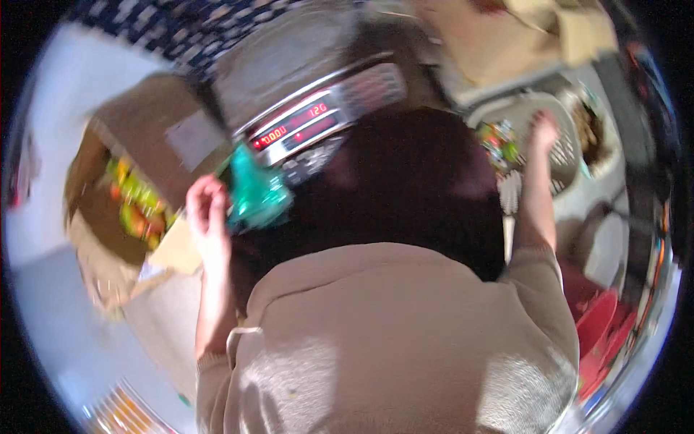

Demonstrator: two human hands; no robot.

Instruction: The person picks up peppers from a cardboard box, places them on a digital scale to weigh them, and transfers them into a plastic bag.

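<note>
On the left, my left hand [209,203] is closed on the edge of a green plastic bag [255,190], which hangs just right of my fingers. My right hand [544,132] reaches over a light plastic basket [569,157] with slotted walls; motion blurs its fingers, and whether they hold anything cannot be told. Small colourful wrapped items [497,144] lie in the left part of that basket. Ahead of me stands a digital scale [298,122] with lit red digits and a keypad. A cardboard box [157,127] at the left holds yellow, green and orange packets [135,203].
Another cardboard box [477,43] is at the upper right. Beside the basket, a pale container [607,130] has brown contents. A white slotted utensil [509,195] is near my right forearm. Red plastic objects [599,325] lie at the lower right.
</note>
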